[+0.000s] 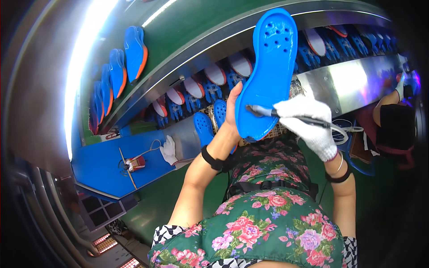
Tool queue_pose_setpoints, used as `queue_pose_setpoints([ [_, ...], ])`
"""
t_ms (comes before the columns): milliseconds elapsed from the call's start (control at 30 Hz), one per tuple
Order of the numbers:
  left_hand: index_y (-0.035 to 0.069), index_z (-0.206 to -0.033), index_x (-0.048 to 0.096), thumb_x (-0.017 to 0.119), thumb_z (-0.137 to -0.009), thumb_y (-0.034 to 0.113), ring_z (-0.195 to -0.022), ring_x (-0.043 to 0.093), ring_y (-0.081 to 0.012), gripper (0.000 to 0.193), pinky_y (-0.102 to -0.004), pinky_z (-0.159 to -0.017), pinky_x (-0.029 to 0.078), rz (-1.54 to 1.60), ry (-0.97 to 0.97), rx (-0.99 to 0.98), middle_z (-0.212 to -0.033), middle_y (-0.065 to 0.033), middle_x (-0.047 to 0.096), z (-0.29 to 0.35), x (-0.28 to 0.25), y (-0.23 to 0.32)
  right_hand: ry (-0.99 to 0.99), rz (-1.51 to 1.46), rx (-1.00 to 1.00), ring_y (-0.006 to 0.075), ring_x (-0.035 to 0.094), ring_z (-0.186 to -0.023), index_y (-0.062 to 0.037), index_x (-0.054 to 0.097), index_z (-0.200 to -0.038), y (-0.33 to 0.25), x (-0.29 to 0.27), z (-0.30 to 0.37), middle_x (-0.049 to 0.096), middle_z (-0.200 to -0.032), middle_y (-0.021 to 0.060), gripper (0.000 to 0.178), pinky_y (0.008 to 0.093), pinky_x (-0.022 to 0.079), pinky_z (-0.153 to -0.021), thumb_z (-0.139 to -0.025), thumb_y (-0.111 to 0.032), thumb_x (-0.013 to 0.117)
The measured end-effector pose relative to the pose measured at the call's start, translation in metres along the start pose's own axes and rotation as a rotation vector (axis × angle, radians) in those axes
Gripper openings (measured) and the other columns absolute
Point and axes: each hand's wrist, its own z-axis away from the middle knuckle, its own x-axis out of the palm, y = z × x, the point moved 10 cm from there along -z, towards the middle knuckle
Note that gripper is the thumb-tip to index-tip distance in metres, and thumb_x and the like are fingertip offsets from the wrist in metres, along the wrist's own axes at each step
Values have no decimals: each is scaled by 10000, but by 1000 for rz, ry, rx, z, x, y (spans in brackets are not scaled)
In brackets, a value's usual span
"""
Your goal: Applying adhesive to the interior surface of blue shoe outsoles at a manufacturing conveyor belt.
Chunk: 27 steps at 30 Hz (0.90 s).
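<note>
A bright blue shoe sole (271, 73) with a cluster of round holes at its far end is raised upright in front of me. My left hand (233, 107), bare, grips its left edge, with the thumb along the rim and the other fingers hidden behind. My right hand (308, 123), in a white knit glove, is closed round a black-handled brush (263, 110). The dark brush tip touches the inner face near the sole's lower end. That face looks glossy and wet. Two more blue soles (203, 127) lie just left of my left wrist.
Blue soles with orange edges (135, 53) stand on the green belt (187, 24). Below it runs a row of blue holders with pale, red-edged pieces (241, 64). A white glove (168, 151) lies by the blue table (103, 165). Another person's arm (393, 96) shows at right.
</note>
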Motion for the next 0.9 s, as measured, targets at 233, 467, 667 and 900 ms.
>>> queue_pose_setpoints([
  [233, 80, -1609, 252, 627, -788, 797, -1317, 501, -543, 1153, -680, -1023, 479, -21, -93, 135, -1557, -265, 405, 40, -3, 16, 26, 209, -258, 197, 720, -924, -4, 763, -1016, -50, 6, -36, 754, -1031, 133, 181, 331, 591, -807, -838, -8, 792],
  [467, -37, -1587, 164, 799, -687, 747, -1334, 471, -499, 1352, -553, -1061, 511, -439, -619, 366, -1571, -350, 271, 57, 132, 128, 267, -508, 168, 184, 716, -941, 59, 733, -1094, 12, -19, -6, 753, -1078, 150, 216, 314, 571, -859, -895, -17, 698],
  [667, -6, -1621, 19, 530, -904, 731, -1539, 144, -441, 1149, -601, -1205, 296, 409, -397, 588, -1690, -226, -2, 33, 116, 230, 167, -305, 286, 112, 675, -826, 0, 772, -1082, 62, 15, 23, 762, -961, 60, 198, 271, 547, -746, -890, -44, 746],
  [900, 14, -1619, 134, 319, -1012, 700, -1483, 343, -388, 936, -590, -1153, 340, 25, -202, 790, -1639, -249, 266, 16, 102, 207, 207, -471, 426, 140, 679, -817, 29, 767, -1052, 88, 17, 51, 771, -1004, 119, 193, 268, 538, -694, -871, -18, 720],
])
